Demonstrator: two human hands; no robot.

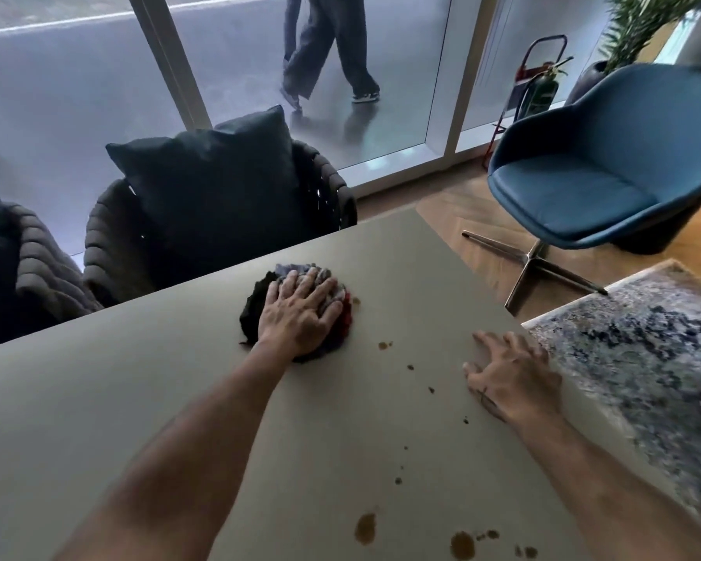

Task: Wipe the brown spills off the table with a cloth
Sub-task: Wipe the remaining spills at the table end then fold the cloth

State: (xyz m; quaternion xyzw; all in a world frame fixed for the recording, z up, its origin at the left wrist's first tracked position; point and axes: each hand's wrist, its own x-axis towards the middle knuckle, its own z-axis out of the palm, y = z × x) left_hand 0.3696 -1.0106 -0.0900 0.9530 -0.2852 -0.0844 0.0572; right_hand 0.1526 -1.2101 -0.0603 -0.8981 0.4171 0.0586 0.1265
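Observation:
A bunched cloth (260, 301) in black, grey and red lies on the beige table (138, 398) near its far edge. My left hand (300, 309) presses flat on top of the cloth with fingers spread. My right hand (510, 378) rests on the table by its right edge, fingers spread and holding nothing. Brown spills dot the tabletop: a small drop (384, 344) just right of the cloth, tiny specks (431, 389) trailing toward me, and larger blots (366, 528) (462, 545) near the front.
Two dark woven chairs (110, 244) with a dark cushion (215, 176) stand behind the table. A blue swivel chair (591, 172) and a patterned rug (640, 342) lie to the right. A fire extinguisher (541, 91) stands by the glass wall, and a person (328, 46) walks outside.

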